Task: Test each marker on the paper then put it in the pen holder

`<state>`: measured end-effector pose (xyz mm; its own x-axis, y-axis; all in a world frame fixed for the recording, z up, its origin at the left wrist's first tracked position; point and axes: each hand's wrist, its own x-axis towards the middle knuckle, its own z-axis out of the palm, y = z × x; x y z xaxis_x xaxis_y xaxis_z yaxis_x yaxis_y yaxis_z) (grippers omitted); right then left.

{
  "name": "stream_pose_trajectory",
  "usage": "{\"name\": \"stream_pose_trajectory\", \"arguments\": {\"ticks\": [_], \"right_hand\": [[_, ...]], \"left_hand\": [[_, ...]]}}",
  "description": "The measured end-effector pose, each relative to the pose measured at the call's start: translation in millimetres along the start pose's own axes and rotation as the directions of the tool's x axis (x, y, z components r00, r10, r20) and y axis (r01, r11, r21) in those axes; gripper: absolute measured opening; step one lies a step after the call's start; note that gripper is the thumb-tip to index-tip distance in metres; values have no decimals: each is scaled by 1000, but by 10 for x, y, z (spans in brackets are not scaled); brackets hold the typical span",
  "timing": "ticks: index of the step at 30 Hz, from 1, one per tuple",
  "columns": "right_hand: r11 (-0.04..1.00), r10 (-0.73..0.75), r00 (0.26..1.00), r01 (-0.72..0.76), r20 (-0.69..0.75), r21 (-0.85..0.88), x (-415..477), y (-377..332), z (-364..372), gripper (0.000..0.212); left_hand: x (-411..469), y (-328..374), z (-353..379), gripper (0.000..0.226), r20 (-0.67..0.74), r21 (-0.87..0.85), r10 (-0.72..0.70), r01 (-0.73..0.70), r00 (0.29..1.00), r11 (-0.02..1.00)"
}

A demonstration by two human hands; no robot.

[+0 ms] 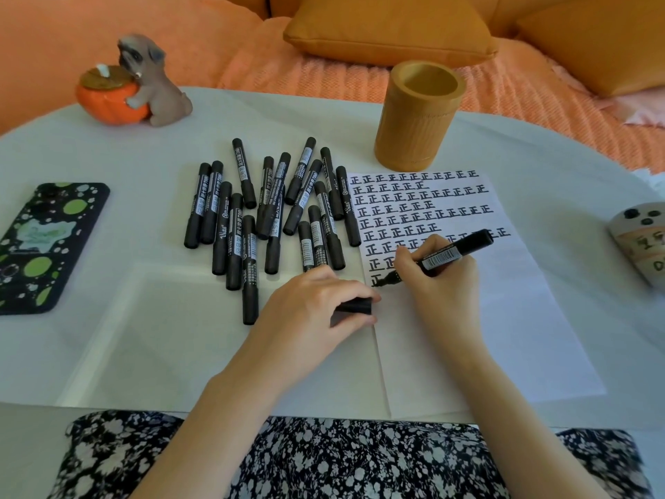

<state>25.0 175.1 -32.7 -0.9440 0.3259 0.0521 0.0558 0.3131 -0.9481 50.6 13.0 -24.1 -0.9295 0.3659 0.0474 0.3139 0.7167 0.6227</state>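
The pale covered table (pixel 144 336) runs right up to my lap, with the sheet of paper (pixel 503 318) lying on it just right of centre. Nearest me, my left hand (pixel 313 304) rests at the paper's left edge, fingers curled round the black cap (pixel 354 306). Just beyond it, my right hand (pixel 439 275) pinches the uncapped marker (pixel 453 252) in a writing grip, nib down on the lowest row of test characters, tail slanting up and right. The heel of this hand sits on the sheet below the fresh marks, so dragging it sideways could smear wet ink. The paper is held only at its edge, so a hard stroke might skew it. Further back, the pile of capped markers (pixel 273 210) crowds the paper's left side, and a careless reach could roll one onto the writing. Beyond stands the pen holder (pixel 417 117), upright and apparently empty, though I cannot see its bottom. A marker dropped in off-centre might tip it. An orange cushion (pixel 388 27) lies behind.
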Motion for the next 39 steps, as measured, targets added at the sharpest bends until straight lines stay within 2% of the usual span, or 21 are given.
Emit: {"name": "stream_pose_trajectory", "arguments": {"ticks": [18,21,25,29,33,39], "right_hand": [[999,-1,999,2,-46,38,9,12,-42,23],[992,43,997,-35,-63,118,21,2,-61,29],[940,110,994,-96,-24,329,69,-69,-122,34],[850,140,988,-157,72,503,106,-133,-143,35],[829,130,985,-171,114,533,105,-133,-140,32],[839,117,988,-152,100,522,49,-174,-87,46]], "left_hand": [[5,8,-2,27,-2,-12,4,-4,1000,1000],[14,8,4,27,-23,-15,29,-30,999,999],[37,24,-22,31,-107,-86,88,-98,990,991],[66,59,-55,33,-185,-238,24,-69,982,969],[93,123,-56,31,-172,-338,-47,-14,984,941],[118,159,-23,32,-170,-390,-106,32,980,920]]}}
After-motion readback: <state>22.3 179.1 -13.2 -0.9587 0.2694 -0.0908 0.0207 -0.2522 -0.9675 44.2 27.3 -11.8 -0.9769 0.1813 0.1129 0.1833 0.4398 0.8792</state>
